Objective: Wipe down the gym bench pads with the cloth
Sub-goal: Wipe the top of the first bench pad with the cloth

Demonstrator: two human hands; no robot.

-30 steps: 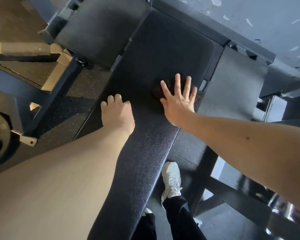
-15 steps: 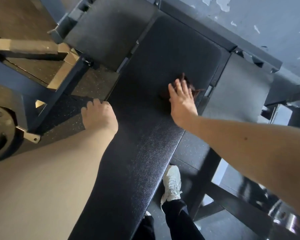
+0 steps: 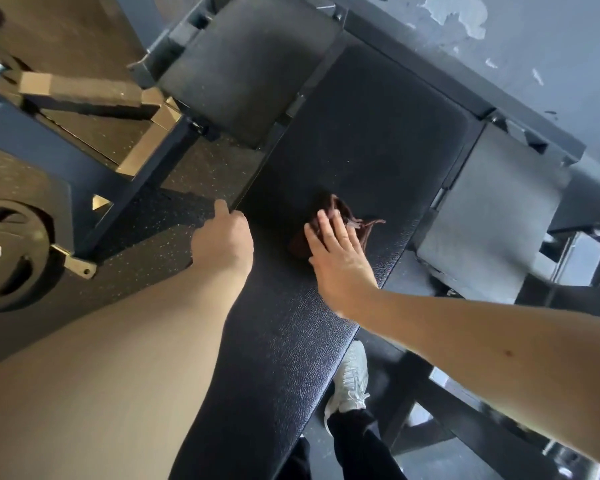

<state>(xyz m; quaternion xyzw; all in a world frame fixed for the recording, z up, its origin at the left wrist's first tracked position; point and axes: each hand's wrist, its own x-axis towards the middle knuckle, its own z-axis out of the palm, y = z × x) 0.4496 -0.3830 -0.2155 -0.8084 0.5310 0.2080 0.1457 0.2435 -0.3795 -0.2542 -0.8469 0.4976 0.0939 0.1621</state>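
From the head view, your right hand (image 3: 340, 261) lies flat with the fingers straight and slightly spread, pressing the dark brown cloth (image 3: 361, 230) down onto the long bench pad (image 3: 291, 341). The cloth is bunched, not spread. It sits just ahead of your palm, a little right of the pad's centre line, with a frayed corner trailing toward the right edge. Your left hand (image 3: 224, 242) holds nothing loose. Its fingers curl over the pad's left edge, level with the cloth, and it looks like a brace. The relation to mind is the pad's long axis: it runs from near your body, low in the picture, away and to the right toward the frame at the far end. The cloth lies about midway along that line, so bare pad stretches both ahead of your fingertips and back under your forearm. Your right hand is the one on the cloth, so the next stroke is probably its job, along that axis and not across it. The left side pad (image 3: 243, 64) and the grey right side pad (image 3: 492, 209) flank the far half, well apart from the cloth, and whether they have been wiped cannot be told.
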